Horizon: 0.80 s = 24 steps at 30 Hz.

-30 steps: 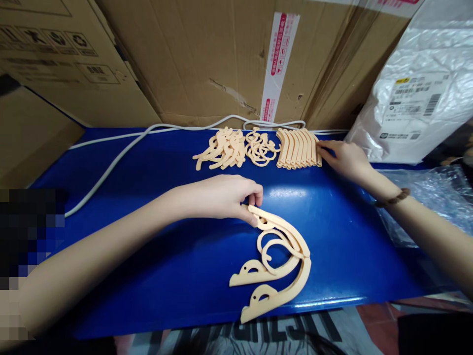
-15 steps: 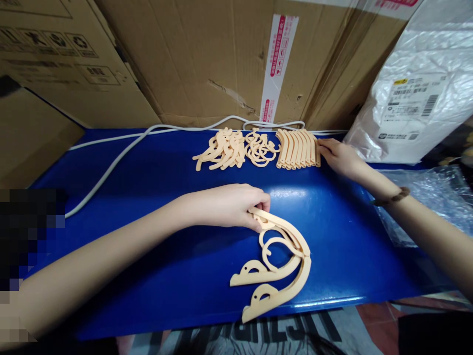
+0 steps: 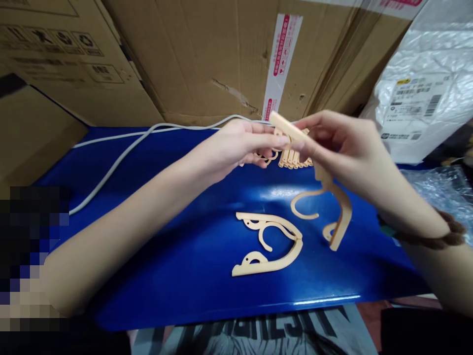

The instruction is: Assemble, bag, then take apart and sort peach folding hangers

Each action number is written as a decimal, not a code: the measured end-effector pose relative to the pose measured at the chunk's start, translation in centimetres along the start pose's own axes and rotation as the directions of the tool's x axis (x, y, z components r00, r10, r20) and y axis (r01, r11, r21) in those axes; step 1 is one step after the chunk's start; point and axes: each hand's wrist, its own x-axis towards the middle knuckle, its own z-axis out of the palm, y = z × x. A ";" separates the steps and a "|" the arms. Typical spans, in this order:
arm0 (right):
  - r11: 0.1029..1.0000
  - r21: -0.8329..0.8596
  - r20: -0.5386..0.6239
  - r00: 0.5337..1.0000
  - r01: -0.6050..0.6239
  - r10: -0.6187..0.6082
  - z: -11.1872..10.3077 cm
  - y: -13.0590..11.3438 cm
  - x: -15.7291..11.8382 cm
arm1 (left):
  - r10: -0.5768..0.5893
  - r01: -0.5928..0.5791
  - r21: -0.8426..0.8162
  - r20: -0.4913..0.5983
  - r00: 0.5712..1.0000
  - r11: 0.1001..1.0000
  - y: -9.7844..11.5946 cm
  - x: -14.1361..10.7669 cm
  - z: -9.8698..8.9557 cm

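Observation:
Above the table, a cream plastic folding hanger [image 3: 343,214] is held between my two hands, its hook hanging down to the left and one arm pointing down. My left hand [image 3: 238,145] pinches the upper arm with thumb and fingers. On the right, my right hand [image 3: 356,153] is closed round the same hanger near its joint. A second folding hanger [image 3: 286,259] lies bent on the table below, untouched, with its hook inside the curve. Behind my hands, a row of curved hanger arms [image 3: 288,159] and loose hooks [image 3: 273,156] are partly hidden.
A blue table [image 3: 166,281] lies under everything. Cardboard boxes [image 3: 192,64] stand along the back and left. A white cable [image 3: 121,153] runs across the rear left. At the right are a white plastic parcel [image 3: 410,108] and crumpled clear plastic [image 3: 447,192].
One of the two stacked hangers has been lifted off the table into both hands. My right hand has left the row of arms and come toward my left hand, which has risen.

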 end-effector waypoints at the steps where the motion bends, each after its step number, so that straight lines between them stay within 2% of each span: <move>1: 1.000 -0.027 -0.061 0.998 -0.008 0.007 -0.2 0.1 0.4 | 0.028 -0.028 0.010 -0.054 0.998 1.000 0.3 0.0 0.1; 4: 0.986 -0.164 -0.207 0.978 0.002 -0.036 -0.9 0.5 1.7 | 0.154 -0.128 0.143 -0.190 0.970 0.981 0.8 0.3 0.5; 6: 0.943 -0.333 -0.233 0.967 0.017 -0.099 -1.2 0.4 2.4 | 0.266 -0.197 0.288 -0.223 0.938 0.937 0.9 0.5 0.6; 9: 0.805 -0.593 -0.186 0.978 -0.030 -0.100 -1.2 -0.3 2.9 | 0.415 -0.250 0.566 -0.181 0.892 0.785 0.6 0.7 0.3; 11: 0.704 -0.706 -0.148 0.988 -0.076 -0.041 -0.8 -0.7 2.9 | 0.458 -0.211 0.723 -0.162 0.874 0.658 0.2 0.7 0.1; 13: 0.673 -0.735 -0.109 0.994 -0.082 0.002 -0.6 -0.7 3.0 | 0.460 -0.143 0.805 -0.174 0.871 0.576 -0.1 0.6 0.1; 15: 0.794 -0.606 -0.066 0.998 -0.048 0.010 -0.5 -0.3 3.2 | 0.439 -0.100 0.836 -0.177 0.881 0.539 -0.4 0.7 0.2; 17: 0.932 -0.363 -0.026 1.000 -0.012 0.002 -0.6 0.4 3.5 | 0.420 -0.067 0.864 -0.174 0.891 0.500 -0.6 1.0 0.2; 19: 0.987 -0.162 0.015 1.000 -0.004 0.006 -1.0 1.3 4.1 | 0.407 -0.030 0.902 -0.165 0.898 0.431 -0.8 1.6 -0.5; 21: 0.994 0.067 0.048 0.996 -0.082 0.078 -1.4 2.2 4.7 | 0.389 0.029 0.930 -0.181 0.903 0.365 -1.2 2.4 -1.9; 24: 0.872 0.432 0.100 0.973 -0.231 0.208 -1.9 3.1 5.2 | 0.311 0.114 0.925 -0.236 0.921 0.364 -2.4 3.7 -4.9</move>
